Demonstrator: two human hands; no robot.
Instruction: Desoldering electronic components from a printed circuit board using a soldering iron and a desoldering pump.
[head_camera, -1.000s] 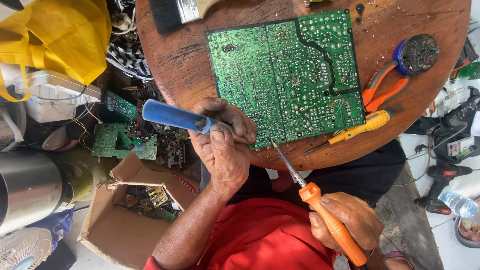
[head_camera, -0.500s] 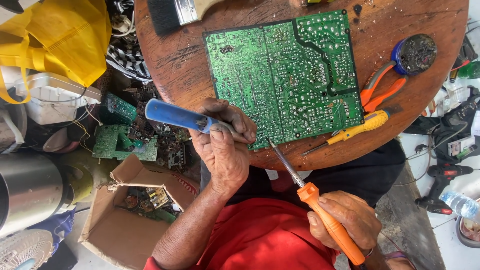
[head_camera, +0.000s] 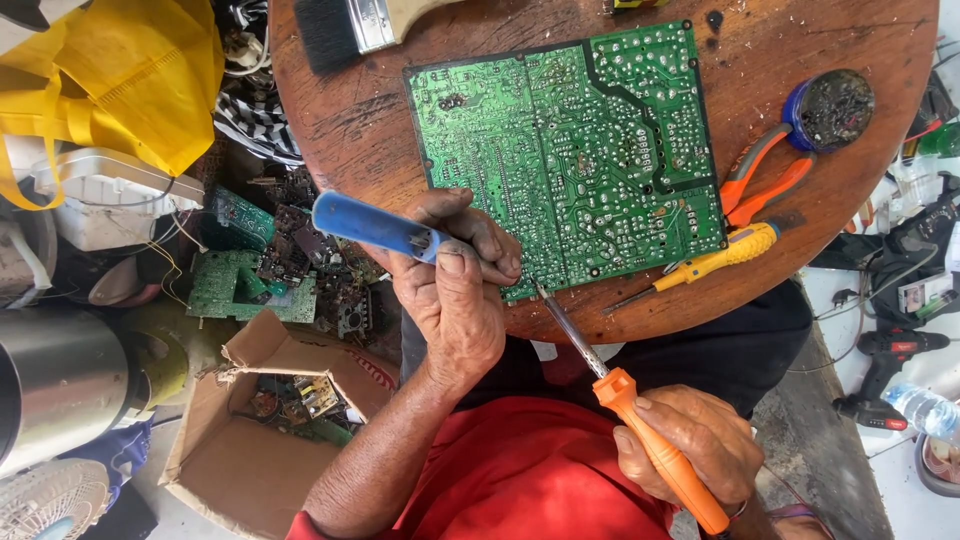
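While the round wooden table (head_camera: 330, 130) carries most of what matters, the largest thing on it is the green circuit board (head_camera: 570, 150), lying flat with its solder side up and its near edge close to the table's rim. Both hands work at that near edge. The left hand (head_camera: 455, 300) is wrapped tight around a blue-handled desoldering pump (head_camera: 375, 225), whose long axis runs from upper left down to the right, its nose hidden under the fingers just at the board's lower edge. The right hand (head_camera: 690, 445) is clamped on the orange handle of a soldering iron (head_camera: 620, 395); the iron's shaft slants up and to the left, and its tip meets the board's near edge just right of the left fingertips. So the joint being worked lies up and left of the right grip, and the left hand is the nearer of the two.

Right of the board lie orange-handled pliers (head_camera: 760, 175) and a yellow screwdriver (head_camera: 715, 258), both pointing along the board's right side, with a small blue round tin (head_camera: 830, 105) of dark, crusted flux or solder dross beyond them. A paintbrush (head_camera: 345, 25) rests at the table's far edge.

Below the table, an open cardboard box (head_camera: 250, 430) holds scrap electronic parts, and loose green boards (head_camera: 240, 270) are heaped beside it. A yellow bag (head_camera: 120, 80) sits at upper left; what it holds cannot be seen.
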